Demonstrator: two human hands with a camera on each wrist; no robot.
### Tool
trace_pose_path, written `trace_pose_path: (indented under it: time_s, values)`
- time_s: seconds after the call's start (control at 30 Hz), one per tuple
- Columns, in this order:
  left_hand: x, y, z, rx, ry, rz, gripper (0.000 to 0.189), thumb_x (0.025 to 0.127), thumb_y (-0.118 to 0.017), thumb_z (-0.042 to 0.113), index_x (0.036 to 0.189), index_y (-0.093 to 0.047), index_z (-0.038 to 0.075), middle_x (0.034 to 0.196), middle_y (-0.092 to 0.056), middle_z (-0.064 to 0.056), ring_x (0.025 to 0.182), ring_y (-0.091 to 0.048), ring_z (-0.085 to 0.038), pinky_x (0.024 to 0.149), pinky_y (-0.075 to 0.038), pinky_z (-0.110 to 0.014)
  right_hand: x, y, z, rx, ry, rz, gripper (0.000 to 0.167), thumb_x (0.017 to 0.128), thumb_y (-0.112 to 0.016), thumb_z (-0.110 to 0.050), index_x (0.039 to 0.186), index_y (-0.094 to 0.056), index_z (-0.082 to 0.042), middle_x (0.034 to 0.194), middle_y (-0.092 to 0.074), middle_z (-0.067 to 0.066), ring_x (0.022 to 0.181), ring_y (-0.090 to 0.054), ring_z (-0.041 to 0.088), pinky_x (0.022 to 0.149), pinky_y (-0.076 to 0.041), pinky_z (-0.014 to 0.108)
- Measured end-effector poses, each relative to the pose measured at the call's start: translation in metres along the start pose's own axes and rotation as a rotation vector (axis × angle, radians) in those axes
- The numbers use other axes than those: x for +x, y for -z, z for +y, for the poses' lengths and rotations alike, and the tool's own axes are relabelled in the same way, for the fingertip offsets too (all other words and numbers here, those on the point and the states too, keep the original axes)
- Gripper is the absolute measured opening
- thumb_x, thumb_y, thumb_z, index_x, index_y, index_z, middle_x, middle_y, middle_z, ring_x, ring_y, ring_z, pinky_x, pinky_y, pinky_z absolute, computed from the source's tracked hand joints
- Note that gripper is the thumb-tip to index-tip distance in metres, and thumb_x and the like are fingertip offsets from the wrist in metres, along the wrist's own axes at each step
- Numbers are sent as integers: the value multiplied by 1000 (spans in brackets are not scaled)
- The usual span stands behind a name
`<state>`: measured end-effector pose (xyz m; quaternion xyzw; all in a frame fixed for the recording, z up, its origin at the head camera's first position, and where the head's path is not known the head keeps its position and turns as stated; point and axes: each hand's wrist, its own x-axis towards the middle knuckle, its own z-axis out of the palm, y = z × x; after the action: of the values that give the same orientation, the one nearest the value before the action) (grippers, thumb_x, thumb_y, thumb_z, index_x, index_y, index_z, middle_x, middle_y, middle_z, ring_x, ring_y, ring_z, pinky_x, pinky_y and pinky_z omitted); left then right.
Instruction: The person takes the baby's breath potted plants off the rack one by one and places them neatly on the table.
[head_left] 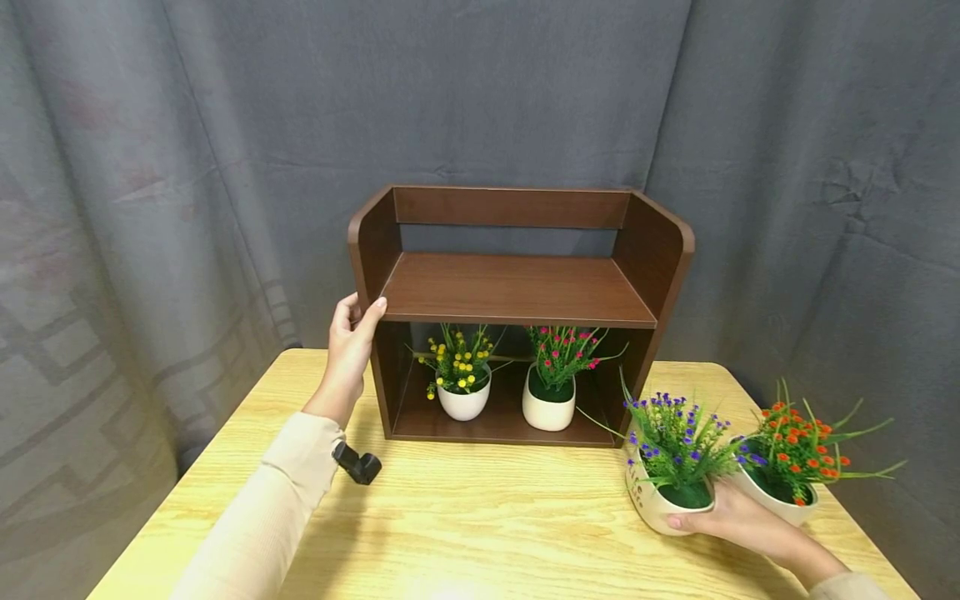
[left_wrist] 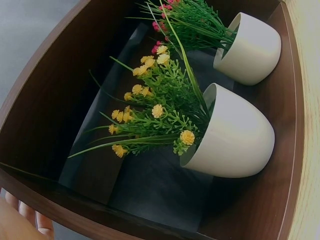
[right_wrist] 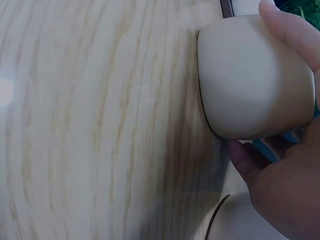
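Observation:
My left hand (head_left: 348, 354) grips the left side panel of a brown two-tier wooden shelf (head_left: 517, 287), thumb at the front edge and fingers around the outside. On the shelf's lower tier stand a white pot of yellow flowers (head_left: 463, 392) and a white pot of pink flowers (head_left: 550, 400). To the right of the shelf, my right hand (head_left: 738, 517) holds a white pot of purple flowers (head_left: 660, 500), which has lettering on its side. In the right wrist view, thumb and fingers wrap around this pot (right_wrist: 255, 75), close over the tabletop.
A white pot of orange flowers (head_left: 787, 500) stands at the right, just behind my right hand. The light wood table (head_left: 465, 517) carries everything. Grey curtains (head_left: 510, 92) hang behind and at both sides. A black device (head_left: 357, 463) is strapped to my left wrist.

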<state>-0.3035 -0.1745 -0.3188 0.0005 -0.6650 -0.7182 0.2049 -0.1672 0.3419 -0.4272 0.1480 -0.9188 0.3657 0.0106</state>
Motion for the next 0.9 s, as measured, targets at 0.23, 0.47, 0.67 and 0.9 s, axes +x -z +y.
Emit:
trace_pose_path:
  time_s: [0.23, 0.47, 0.67, 0.9]
  values:
    - [1, 0, 0, -10, 1, 4, 58, 98, -65, 33, 145, -43, 7, 122, -41, 0, 115, -39, -16, 102, -35, -33, -1, 0, 3, -61, -7, 3, 97, 83, -82, -27, 155, -25, 2, 152, -36, 29, 135, -29, 2, 94, -22, 2]
    - [1, 0, 1, -4, 3, 8, 58, 97, -65, 33, 145, -43, 7, 122, -39, -1, 115, -38, -16, 102, -35, -34, -2, -1, 4, -109, 17, 19, 93, 80, -85, -29, 150, -36, 5, 143, -50, 25, 124, -44, 1, 94, -35, 13]
    - [0, 0, 1, -5, 1, 4, 58, 98, -64, 34, 144, -44, 6, 116, -41, 1, 111, -40, -14, 98, -35, -31, -3, 1, 5, -29, 41, 17, 95, 82, -83, -23, 155, -26, 2, 150, -41, 26, 126, -31, -13, 95, -26, 5]
    - [0, 0, 2, 1, 3, -2, 60, 98, -64, 34, 146, -42, 6, 120, -38, 0, 115, -38, -16, 103, -34, -33, -4, 0, 4, 4, 31, 26, 107, 83, -82, -22, 160, -11, -4, 157, -23, 32, 137, -16, -9, 94, -16, -1]
